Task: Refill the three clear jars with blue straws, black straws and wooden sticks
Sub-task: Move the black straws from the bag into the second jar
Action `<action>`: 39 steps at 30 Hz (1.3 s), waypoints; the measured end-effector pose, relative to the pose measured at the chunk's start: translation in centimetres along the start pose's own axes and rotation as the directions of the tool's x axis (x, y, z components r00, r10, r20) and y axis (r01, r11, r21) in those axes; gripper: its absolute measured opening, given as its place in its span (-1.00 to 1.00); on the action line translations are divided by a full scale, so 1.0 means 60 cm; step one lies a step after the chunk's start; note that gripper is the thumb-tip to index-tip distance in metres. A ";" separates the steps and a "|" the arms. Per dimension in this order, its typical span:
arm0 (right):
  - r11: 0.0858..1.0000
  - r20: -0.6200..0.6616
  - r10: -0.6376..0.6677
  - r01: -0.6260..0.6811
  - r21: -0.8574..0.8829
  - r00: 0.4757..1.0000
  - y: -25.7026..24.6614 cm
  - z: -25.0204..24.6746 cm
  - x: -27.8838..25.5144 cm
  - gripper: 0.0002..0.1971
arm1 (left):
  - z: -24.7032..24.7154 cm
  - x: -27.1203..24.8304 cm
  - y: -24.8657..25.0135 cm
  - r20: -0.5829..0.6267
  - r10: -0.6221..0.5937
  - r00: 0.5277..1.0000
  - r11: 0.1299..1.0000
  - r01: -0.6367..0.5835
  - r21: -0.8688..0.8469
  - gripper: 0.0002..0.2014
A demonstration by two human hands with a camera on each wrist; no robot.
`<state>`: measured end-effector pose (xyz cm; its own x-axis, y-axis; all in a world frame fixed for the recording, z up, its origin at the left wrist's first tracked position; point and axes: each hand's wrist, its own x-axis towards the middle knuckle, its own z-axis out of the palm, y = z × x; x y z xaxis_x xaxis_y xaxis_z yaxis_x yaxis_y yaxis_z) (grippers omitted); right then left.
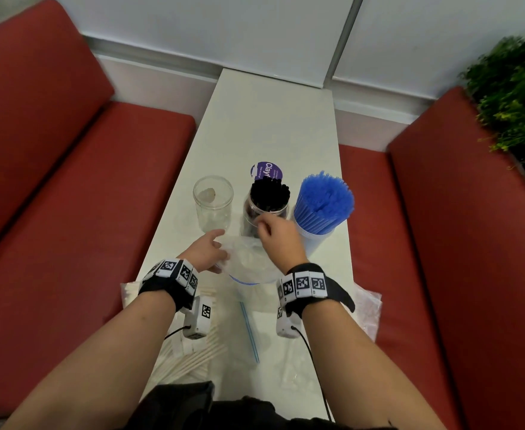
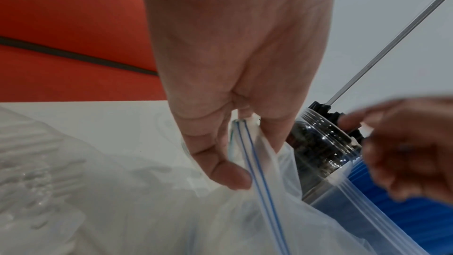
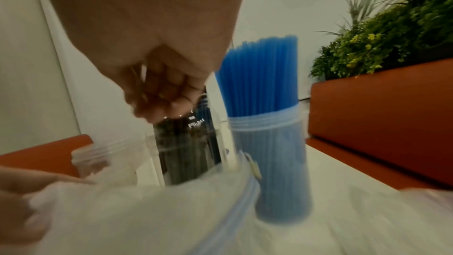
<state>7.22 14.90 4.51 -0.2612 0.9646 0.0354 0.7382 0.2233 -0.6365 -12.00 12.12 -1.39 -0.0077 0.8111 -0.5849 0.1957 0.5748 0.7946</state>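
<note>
Three clear jars stand in a row on the white table [image 1: 255, 119]. The left jar [image 1: 213, 203] is empty, the middle jar [image 1: 267, 201] holds black straws and the right jar [image 1: 323, 209] is packed with blue straws. My left hand [image 1: 220, 245] pinches the blue-striped seal of a clear zip bag [image 2: 247, 148] just in front of the jars. Over the near rim of the black-straw jar [image 2: 326, 146] hovers my right hand [image 1: 262, 226], its fingers curled [image 3: 166, 96]; the blurred view shows nothing in them. Wooden sticks [image 1: 192, 358] lie in plastic under my left forearm.
Red bench seats [image 1: 84, 181] flank the narrow table on both sides. A purple round lid [image 1: 265, 170] lies behind the black-straw jar. A green plant [image 1: 515, 94] stands at the far right. More crumpled clear plastic [image 1: 366, 308] lies near the table's front right edge.
</note>
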 end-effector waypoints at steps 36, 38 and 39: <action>0.944 0.040 0.212 -0.215 0.252 0.977 -0.138 -0.173 -0.061 -0.60 | 0.028 -0.143 0.198 0.282 0.530 0.800 0.776 -0.591 0.219 -0.92; 0.972 0.014 0.201 -0.201 0.124 0.979 -0.112 -0.183 -0.065 -0.54 | 0.024 -0.144 0.201 0.203 0.565 0.800 0.803 -0.590 0.091 -0.93; 0.974 0.036 0.210 -0.212 0.076 0.977 -0.096 -0.191 -0.071 -0.50 | 0.021 -0.143 0.205 0.159 0.579 0.799 0.804 -0.592 0.048 -0.92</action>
<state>11.21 11.13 16.85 -0.1230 0.9842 -0.1270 0.7272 0.0023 -0.6864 -8.31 12.08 13.20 0.2632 0.9642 -0.0331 0.2086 -0.0234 0.9777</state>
